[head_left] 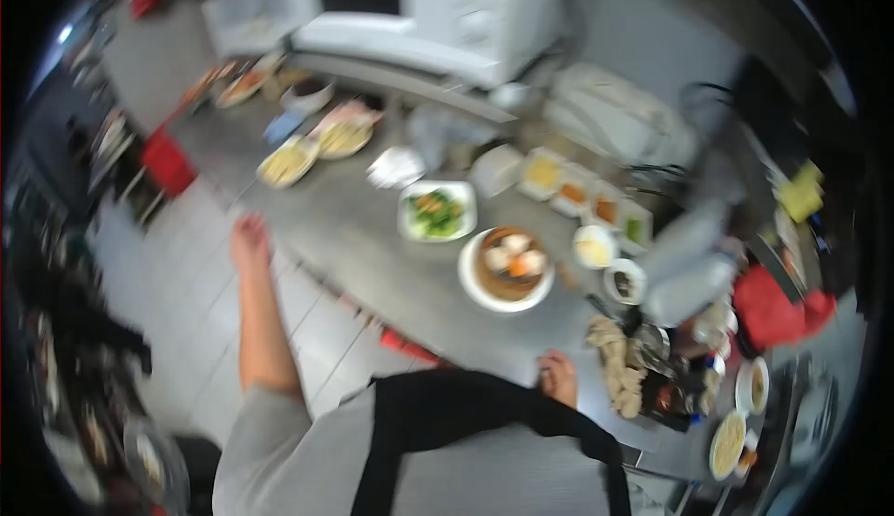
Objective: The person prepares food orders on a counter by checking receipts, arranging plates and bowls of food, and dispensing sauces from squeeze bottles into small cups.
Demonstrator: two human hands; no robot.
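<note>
My left hand (250,239) is stretched out past the counter's front edge, above the tiled floor. It is blurred, and I see nothing in it; its finger shape is unclear. Close to my apron, my right hand (559,378) hovers by the counter edge with its fingers curled in and no object showing. Ahead of it, a round bamboo steamer (484,269) with several dumplings (515,258) sits on a white plate (472,290). Beside that stands a square white dish (407,227) of green vegetables (436,214).
A white microwave (438,27) stands on a shelf behind the steel counter (372,246). Small trays (570,192) of toppings and two bowls (596,247) are to the right, near a crumpled tan cloth (615,362). Noodle bowls (287,162) stand left; a red stool (168,160) is beyond.
</note>
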